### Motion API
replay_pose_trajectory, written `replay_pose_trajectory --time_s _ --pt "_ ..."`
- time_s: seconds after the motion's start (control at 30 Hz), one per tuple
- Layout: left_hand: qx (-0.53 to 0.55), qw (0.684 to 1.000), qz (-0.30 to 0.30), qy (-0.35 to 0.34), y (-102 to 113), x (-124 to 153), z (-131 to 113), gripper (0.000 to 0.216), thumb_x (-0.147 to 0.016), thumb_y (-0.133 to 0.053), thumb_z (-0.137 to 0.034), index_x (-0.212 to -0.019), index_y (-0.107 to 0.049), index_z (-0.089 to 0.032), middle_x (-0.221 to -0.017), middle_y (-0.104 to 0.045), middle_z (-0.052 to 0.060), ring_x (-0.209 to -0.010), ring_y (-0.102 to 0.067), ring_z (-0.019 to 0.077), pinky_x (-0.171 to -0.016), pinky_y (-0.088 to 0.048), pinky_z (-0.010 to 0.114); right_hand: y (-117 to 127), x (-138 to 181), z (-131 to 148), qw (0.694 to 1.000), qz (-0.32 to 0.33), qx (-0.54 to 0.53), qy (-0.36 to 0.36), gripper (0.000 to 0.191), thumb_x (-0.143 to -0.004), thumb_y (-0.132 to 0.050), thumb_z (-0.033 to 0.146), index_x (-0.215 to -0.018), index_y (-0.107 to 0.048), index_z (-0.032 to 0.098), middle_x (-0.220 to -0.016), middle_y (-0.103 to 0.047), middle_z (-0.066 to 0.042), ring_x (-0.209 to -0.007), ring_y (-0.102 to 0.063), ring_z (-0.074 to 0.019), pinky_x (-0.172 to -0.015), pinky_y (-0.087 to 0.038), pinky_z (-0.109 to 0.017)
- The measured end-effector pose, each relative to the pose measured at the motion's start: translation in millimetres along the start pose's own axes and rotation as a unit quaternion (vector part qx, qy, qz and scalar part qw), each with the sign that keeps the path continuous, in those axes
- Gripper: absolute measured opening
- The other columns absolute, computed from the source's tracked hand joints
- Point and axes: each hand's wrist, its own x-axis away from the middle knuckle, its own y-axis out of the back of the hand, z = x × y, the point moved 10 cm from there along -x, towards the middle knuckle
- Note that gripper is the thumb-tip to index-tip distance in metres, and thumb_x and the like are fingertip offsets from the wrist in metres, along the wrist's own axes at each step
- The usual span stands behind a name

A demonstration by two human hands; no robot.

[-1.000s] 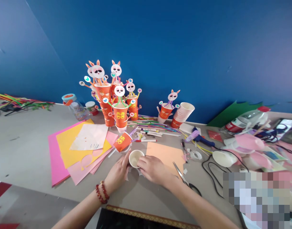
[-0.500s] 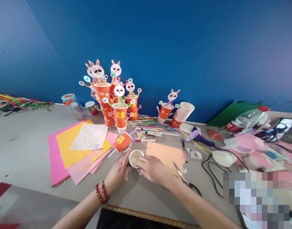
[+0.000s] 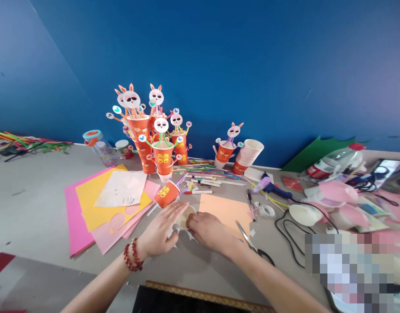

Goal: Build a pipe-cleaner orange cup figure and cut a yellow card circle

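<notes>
A paper cup point(image 3: 185, 215) stands mouth up on the table in front of me, its pale inside partly covered by my hands. My right hand point(image 3: 206, 228) grips its right side, with fingers bent over the rim. On the left, my left hand point(image 3: 160, 230) is open, its straight fingers reaching across the cup's near-left edge; whether they touch it I cannot tell. White cut paper pieces point(image 3: 190, 234) show around the cup's base. A red cup point(image 3: 167, 194) with a gold character lies tilted just beyond my left hand.
Red cups with rabbit faces point(image 3: 163, 154) stand at the back, beside a stack of cups point(image 3: 250, 152). Coloured sheets point(image 3: 82, 204) lie left. To the right are an orange sheet point(image 3: 219, 206), scissors point(image 3: 252, 243), a glue gun point(image 3: 276, 189) with a black cable and a bottle point(image 3: 330, 163).
My left hand has lifted from the cup's left side and opened, its fingers now stretched over the rim. My right hand stays on the cup. The view has shifted slightly.
</notes>
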Motion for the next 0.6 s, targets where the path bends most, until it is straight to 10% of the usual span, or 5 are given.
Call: replay_pose_trajectory --time_s 0.37,0.6 --pt "-0.044 0.996 0.068 -0.034 -10.7 -15.4 2.4 0.064 -0.097 -0.050 -0.042 -0.153 -0.026 -0.022 -0.154 -0.043 0.011 -0.142 -0.040 0.0270 -0.116 -0.037 0.048 7.7 4.8 -2.3 0.999 -0.036 -0.040 0.005 0.023 -0.093 -0.053 0.020 -0.115 -0.061 0.017 -0.118 -0.067 -0.013 -0.104 -0.066 -0.0246 -0.088 -0.052 -0.034" --pt "-0.063 0.995 0.079 -0.025 -9.3 -15.6 0.6 0.059 -0.098 -0.049 -0.038 -0.152 -0.028 -0.022 -0.155 -0.041 0.011 -0.145 -0.034 0.0279 -0.118 -0.032 0.052 45.0 65.5 -60.8 0.954 -0.247 -0.166 -0.043 0.036 -0.093 -0.049 0.019 -0.128 -0.055 0.023 -0.136 -0.059 -0.011 -0.120 -0.060 -0.0228 -0.096 -0.051 -0.035"
